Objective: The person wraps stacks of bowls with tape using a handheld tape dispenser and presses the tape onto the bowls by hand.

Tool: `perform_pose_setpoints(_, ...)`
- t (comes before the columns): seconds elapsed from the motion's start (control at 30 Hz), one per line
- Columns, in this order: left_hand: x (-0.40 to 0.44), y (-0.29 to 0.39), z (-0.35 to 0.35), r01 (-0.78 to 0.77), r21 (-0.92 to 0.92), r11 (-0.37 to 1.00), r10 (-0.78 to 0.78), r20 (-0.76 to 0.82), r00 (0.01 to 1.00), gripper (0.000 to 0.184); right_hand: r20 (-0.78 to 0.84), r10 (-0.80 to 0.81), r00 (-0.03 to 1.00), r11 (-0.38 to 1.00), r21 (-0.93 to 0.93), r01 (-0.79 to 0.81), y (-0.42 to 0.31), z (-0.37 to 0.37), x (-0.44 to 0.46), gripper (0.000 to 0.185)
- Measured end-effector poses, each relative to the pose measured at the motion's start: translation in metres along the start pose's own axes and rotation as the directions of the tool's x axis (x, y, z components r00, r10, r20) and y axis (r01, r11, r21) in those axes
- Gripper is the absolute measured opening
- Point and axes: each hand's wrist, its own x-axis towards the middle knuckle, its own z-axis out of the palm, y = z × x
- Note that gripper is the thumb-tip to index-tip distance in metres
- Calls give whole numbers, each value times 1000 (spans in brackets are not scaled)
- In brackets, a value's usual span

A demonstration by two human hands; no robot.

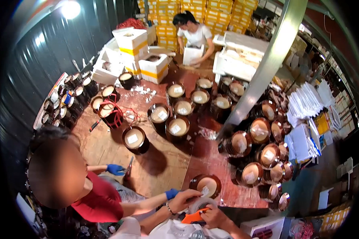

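My right hand (214,217) is closed around an orange tape dispenser (195,215) with a roll of clear tape (200,204). My left hand (182,200), with a beaded bracelet at the wrist, has its fingers pressed together beside the roll; what they pinch is too small to make out. Just beyond the hands stands a stack of brown bowls (212,182) with a cream inside and a white paper piece (206,191) on top. A co-worker's blue-gloved hand (172,194) is close to my left hand.
The co-worker in red (97,201) stands at left, another blue-gloved hand (115,169) near pliers (129,167). More bowl stacks (134,139) cover the table (167,159). A metal post (263,67) rises at right. Another person (197,36) handles a white foam box (192,56) at the back.
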Motion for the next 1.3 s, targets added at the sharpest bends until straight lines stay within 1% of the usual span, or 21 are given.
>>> perform_pose_setpoints(0.03,-4,-5,-2,-11,30,999,10,33,999,34,-18,-2,1000,999,33,3,2,-1,1,35)
perform_pose_setpoints(0.07,-5,-3,-2,-26,93,995,23,31,999,33,-48,-15,999,1000,6,16,2,4,-2,34)
perform_pose_setpoints(0.1,-4,7,-2,22,56,998,-22,6,1000,33,-46,10,999,1000,23,-9,-3,-3,2,33)
perform_pose_setpoints(0.13,-6,12,-3,42,64,997,-40,-27,999,28,-40,9,999,1000,7,-9,-6,-4,1,35)
perform_pose_setpoints(0.2,-5,11,-5,-42,116,992,45,-23,999,24,4,25,1000,998,58,-25,-10,-9,-1,29)
perform_pose_setpoints(0.27,-14,7,0,10,125,992,-2,-69,998,22,-28,46,999,996,79,-43,-17,-16,3,28)
perform_pose_setpoints(0.3,-16,9,2,36,107,994,-28,-78,997,17,26,61,998,995,72,-63,-19,-14,-1,28)
perform_pose_setpoints(0.33,-17,9,3,48,133,990,-41,-54,998,17,33,75,997,993,85,-77,-21,-11,-6,28)
perform_pose_setpoints(0.4,-17,7,5,100,27,995,-100,-23,995,17,19,49,999,998,47,-50,-21,-7,-9,26)
perform_pose_setpoints(0.43,-18,7,6,114,-6,993,-114,1,993,17,-1,66,998,995,69,-65,-23,-4,-9,25)
perform_pose_setpoints(0.47,-17,8,5,127,-36,991,-126,24,992,17,-14,34,999,999,14,-34,-23,-6,-10,21)
perform_pose_setpoints(0.5,-16,6,3,161,8,987,-162,70,984,16,7,44,999,999,12,-44,-25,-3,-15,18)
perform_pose_setpoints(0.53,-19,-1,6,203,-98,974,-196,74,978,15,28,53,998,999,7,-53,-26,-1,-19,15)
perform_pose_setpoints(0.6,-15,-2,7,144,-73,987,-136,105,985,14,7,53,999,999,13,-53,-27,1,-23,14)
perform_pose_setpoints(0.83,-12,2,21,123,-38,992,-116,154,981,15,-59,39,998,999,18,-38,-29,5,-39,14)
perform_pose_setpoints(0.93,-13,-4,28,139,-95,986,-119,196,973,15,-47,30,998,1000,7,-30,-30,6,-46,15)
perform_pose_setpoints(1.03,-13,-7,35,116,-150,982,-79,236,969,14,-56,15,998,1000,-4,-15,-31,8,-55,16)
perform_pose_setpoints(1.13,-12,-5,41,172,-189,967,-111,293,950,17,-70,16,997,1000,12,-15,-29,8,-63,14)
perform_pose_setpoints(1.2,-11,0,45,135,-82,987,-110,258,960,21,-72,22,997,1000,12,-22,-25,4,-66,13)
perform_pose_setpoints(1.23,-12,5,48,136,-79,988,-111,265,958,21,-72,28,997,1000,12,-27,-23,4,-68,12)
perform_pose_setpoints(1.3,-10,21,58,102,128,987,-118,125,985,25,-106,23,994,1000,-16,-24,-20,7,-73,12)
